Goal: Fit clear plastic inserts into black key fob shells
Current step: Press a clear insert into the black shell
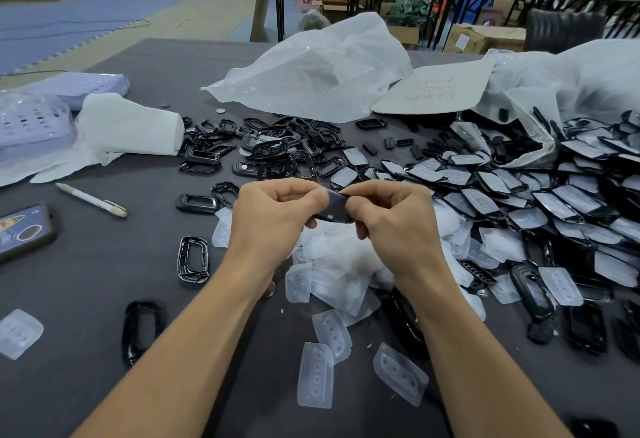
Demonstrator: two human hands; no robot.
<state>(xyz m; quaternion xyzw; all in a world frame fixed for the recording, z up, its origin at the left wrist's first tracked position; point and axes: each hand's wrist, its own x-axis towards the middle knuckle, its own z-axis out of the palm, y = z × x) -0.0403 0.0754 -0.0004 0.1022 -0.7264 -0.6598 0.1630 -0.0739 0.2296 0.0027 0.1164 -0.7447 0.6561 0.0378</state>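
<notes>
Mid-frame, both hands, the left hand and the right hand, pinch one black key fob shell between them, above loose clear inserts on the dark counter.

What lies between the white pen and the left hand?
In the head view, a black shell lies past the pen, then a black frame and clear inserts beside the left hand.

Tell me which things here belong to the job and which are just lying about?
Job: shell gripped by left hand and right hand, loose clear inserts, empty black shells, fitted shells.
Lying about: pen, phone, tissue roll, plastic bag.
</notes>
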